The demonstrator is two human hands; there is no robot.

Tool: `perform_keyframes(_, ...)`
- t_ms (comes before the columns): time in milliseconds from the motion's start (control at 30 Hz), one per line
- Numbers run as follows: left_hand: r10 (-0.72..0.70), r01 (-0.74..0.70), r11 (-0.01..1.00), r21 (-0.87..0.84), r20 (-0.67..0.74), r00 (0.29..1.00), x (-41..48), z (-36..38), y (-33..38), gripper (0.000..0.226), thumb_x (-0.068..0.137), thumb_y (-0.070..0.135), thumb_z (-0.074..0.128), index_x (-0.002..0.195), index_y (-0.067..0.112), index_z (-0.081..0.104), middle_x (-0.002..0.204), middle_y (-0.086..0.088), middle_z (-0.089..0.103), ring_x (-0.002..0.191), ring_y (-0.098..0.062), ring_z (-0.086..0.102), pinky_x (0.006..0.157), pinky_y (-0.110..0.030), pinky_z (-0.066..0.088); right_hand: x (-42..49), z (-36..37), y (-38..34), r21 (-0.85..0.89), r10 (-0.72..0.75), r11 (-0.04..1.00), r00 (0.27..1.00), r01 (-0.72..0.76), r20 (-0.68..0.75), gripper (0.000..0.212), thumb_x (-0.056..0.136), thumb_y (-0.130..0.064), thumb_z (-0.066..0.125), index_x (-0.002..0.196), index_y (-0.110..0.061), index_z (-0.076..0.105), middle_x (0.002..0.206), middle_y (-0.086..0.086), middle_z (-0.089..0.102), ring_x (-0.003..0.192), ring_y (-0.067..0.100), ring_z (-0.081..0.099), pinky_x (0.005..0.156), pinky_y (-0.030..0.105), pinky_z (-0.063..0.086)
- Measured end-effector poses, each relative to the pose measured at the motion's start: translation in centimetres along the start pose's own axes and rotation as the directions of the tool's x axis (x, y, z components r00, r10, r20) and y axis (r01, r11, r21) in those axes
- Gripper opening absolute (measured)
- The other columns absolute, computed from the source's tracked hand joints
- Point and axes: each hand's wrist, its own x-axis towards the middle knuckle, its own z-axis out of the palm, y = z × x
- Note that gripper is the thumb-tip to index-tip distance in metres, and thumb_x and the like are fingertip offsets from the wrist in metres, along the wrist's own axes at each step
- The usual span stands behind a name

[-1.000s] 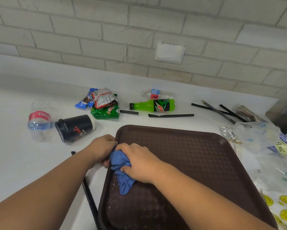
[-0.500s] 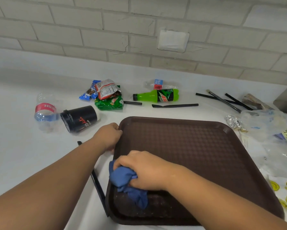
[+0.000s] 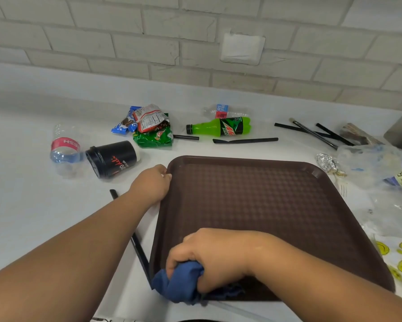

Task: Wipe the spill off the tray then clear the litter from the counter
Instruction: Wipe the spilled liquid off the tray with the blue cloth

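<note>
**Tray** [image 3: 253, 201]: brown, textured, lying at the near edge of the tabletop [image 3: 32, 217].
**Right hand** [image 3: 209, 259]: clenched round a bunched blue cloth [image 3: 179, 284] at the tray's near-left corner, with the cloth lapping over the rim.
**Left hand** [image 3: 152, 182]: fingers curled on the rim by the far-left corner, bracing it.
**Handling note:** likely best to spread the cloth flatter, press evenly and stroke inward, so residue stays off the tabletop.
**Litter, far edge:** black cup [image 3: 113, 159], clear bottle [image 3: 64, 147], snack wrappers [image 3: 149, 126], green bottle [image 3: 218, 130], straws [image 3: 244, 141].
**Litter, right edge:** foil ball [image 3: 326, 162], plastic bag [image 3: 367, 163].
**Backdrop:** pale brick wall [image 3: 125, 43].
</note>
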Motion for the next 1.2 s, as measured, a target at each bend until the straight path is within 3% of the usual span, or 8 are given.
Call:
perform_keyframes(200,-0.011,0.011,0.996,0.092,0.003,1.0,0.1,0.0,0.3,0.036,0.099,0.031,0.039,0.129,0.013,0.05,0.128,-0.014,0.057,0.115,-0.032,0.052,0.091,-0.035,0.042,-2.9,-0.1,1.5,0.142,0.118,0.982,0.992,-0.122,0.037,0.043,0.073,-0.012,0.068,0.109,-0.034,0.059,0.1,-0.01,0.065,0.085,0.009,0.063,0.074,0.029,0.056)
perform_keyframes(400,-0.005,0.005,0.995,0.099,-0.002,1.0,0.1,0.1,0.2,0.035,0.1,0.031,0.039,0.127,0.013,0.051,0.127,-0.015,0.056,0.114,-0.032,0.052,0.09,-0.036,0.042,-5.9,0.0,3.3,0.249,0.221,0.94,0.972,-0.235,0.082,0.04,0.074,-0.008,0.067,0.104,-0.034,0.061,0.092,-0.018,0.063,0.076,-0.002,0.059,0.06,0.012,0.047)
perform_keyframes(500,0.006,-0.005,0.993,0.117,-0.01,1.0,0.1,0.2,0.2,0.034,0.099,0.03,0.039,0.124,0.012,0.053,0.125,-0.016,0.057,0.112,-0.033,0.052,0.088,-0.035,0.041,-6.9,0.0,4.0,0.304,0.26,0.911,0.96,-0.28,0.104,0.039,0.073,-0.006,0.067,0.102,-0.032,0.063,0.094,-0.013,0.066,0.079,0.001,0.061,0.067,0.018,0.051)
perform_keyframes(600,0.003,-0.001,0.992,0.127,-0.009,1.0,0.1,0.2,0.2,0.035,0.099,0.031,0.038,0.125,0.012,0.052,0.125,-0.016,0.057,0.112,-0.033,0.053,0.089,-0.036,0.042,-7.9,0.0,4.7,0.315,0.292,0.895,0.949,-0.315,0.118,0.039,0.071,-0.006,0.067,0.1,-0.032,0.063,0.1,-0.007,0.067,0.091,0.014,0.065,0.079,0.033,0.057)
perform_keyframes(700,0.0,0.001,0.991,0.131,-0.011,1.0,0.1,0.2,0.2,0.035,0.099,0.031,0.039,0.126,0.012,0.052,0.125,-0.016,0.057,0.113,-0.033,0.053,0.09,-0.037,0.042,-9.1,0.0,5.3,0.326,0.335,0.872,0.931,-0.364,0.144,0.039,0.069,-0.005,0.067,0.097,-0.032,0.064,0.099,-0.006,0.068,0.091,0.017,0.066,0.079,0.039,0.057)
perform_keyframes(1033,-0.008,0.007,0.991,0.132,0.006,1.0,0.3,0.1,0.1,0.036,0.099,0.033,0.039,0.128,0.014,0.051,0.127,-0.017,0.057,0.114,-0.034,0.052,0.093,-0.038,0.042,-11.8,-0.9,6.9,0.297,0.484,0.78,0.832,-0.551,0.272,0.035,0.067,0.001,0.065,0.089,-0.027,0.067,0.083,-0.009,0.066,0.074,0.007,0.06,0.062,0.022,0.05)
perform_keyframes(1200,-0.001,0.0,0.991,0.134,0.005,1.0,0.3,0.1,0.1,0.037,0.099,0.033,0.039,0.129,0.013,0.05,0.128,-0.017,0.056,0.115,-0.035,0.051,0.094,-0.038,0.042,-12.8,-1.8,7.6,0.187,0.537,0.758,0.761,-0.625,0.363,0.035,0.066,0.001,0.067,0.087,-0.027,0.067,0.08,-0.01,0.065,0.072,0.008,0.059,0.062,0.024,0.05)
